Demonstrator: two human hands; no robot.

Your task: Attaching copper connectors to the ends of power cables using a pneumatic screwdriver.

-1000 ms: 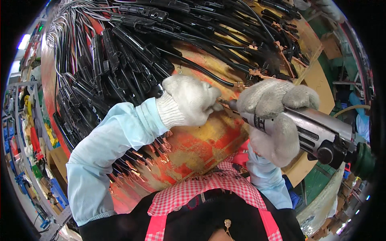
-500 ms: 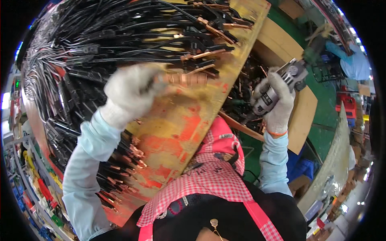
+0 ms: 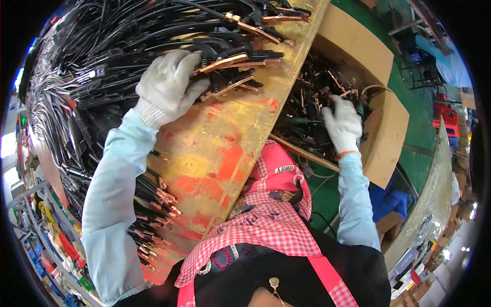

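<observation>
My left hand (image 3: 171,84), in a whitish glove, closes its thumb and fingers round the near end of a welding clamp (image 3: 222,63) with black handles and copper jaws. That clamp lies among several others at the end of black cables (image 3: 138,56) on a worn yellow and red tabletop (image 3: 204,148). My right hand (image 3: 343,123), gloved too, is over a cardboard box (image 3: 391,128) beside the table. Its thumb and fingers are apart, and I see nothing held in it. Black and copper clamp parts (image 3: 302,110) fill the box beneath that hand.
More copper-ended clamps (image 3: 166,197) lie by my left forearm. Bundled grey cable ends (image 3: 51,102) hang at the table's far left. A thin hose (image 3: 377,87) curves over the box. Beyond it stand a red stool (image 3: 447,120) and a person in light blue (image 3: 450,66).
The grey hand-held power tool has left my right hand and is no longer visible. My left hand has moved slightly up and right onto the clamps; the copper bundle beside it is gone.
</observation>
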